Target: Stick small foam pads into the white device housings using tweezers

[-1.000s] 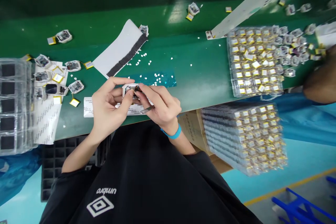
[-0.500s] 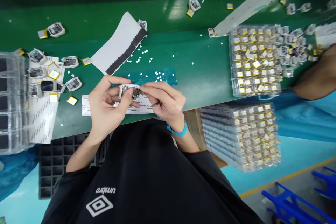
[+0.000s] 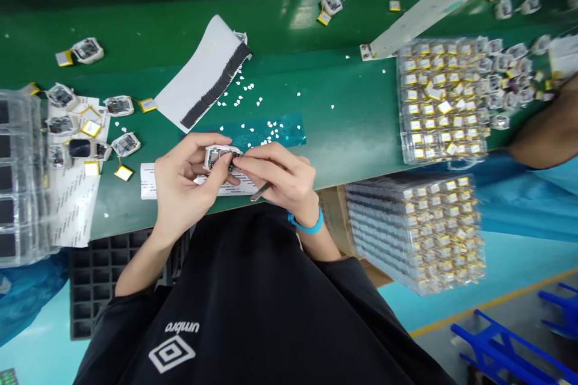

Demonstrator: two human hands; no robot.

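Note:
Near the table's front edge, my left hand (image 3: 187, 177) grips a white smartwatch case (image 3: 218, 157), its thumb across the open back, where circuitry shows. My right hand (image 3: 284, 174) is closed, fingertips pinched at the case's right side. From under its fingers sticks out the flat grey end of a thin metal tool, seemingly tweezers (image 3: 261, 191); the tips are hidden by the fingers. Below the hands lies a printed white strip (image 3: 148, 181). Beyond them are a blue film (image 3: 293, 129) and several small white stickers (image 3: 271, 126).
A white sheet with a black fringed edge (image 3: 198, 72) lies ahead. Opened watch cases (image 3: 126, 144) with yellow-edged batteries (image 3: 123, 172) lie left, by clear trays (image 3: 27, 192). Battery-filled trays (image 3: 442, 99) stand right, near a white post (image 3: 433, 6) and another person's arm (image 3: 546, 126).
My right fingertips have moved slightly left, further over the watch case. More of the metal tool's end now shows below my right hand. The left hand keeps its hold.

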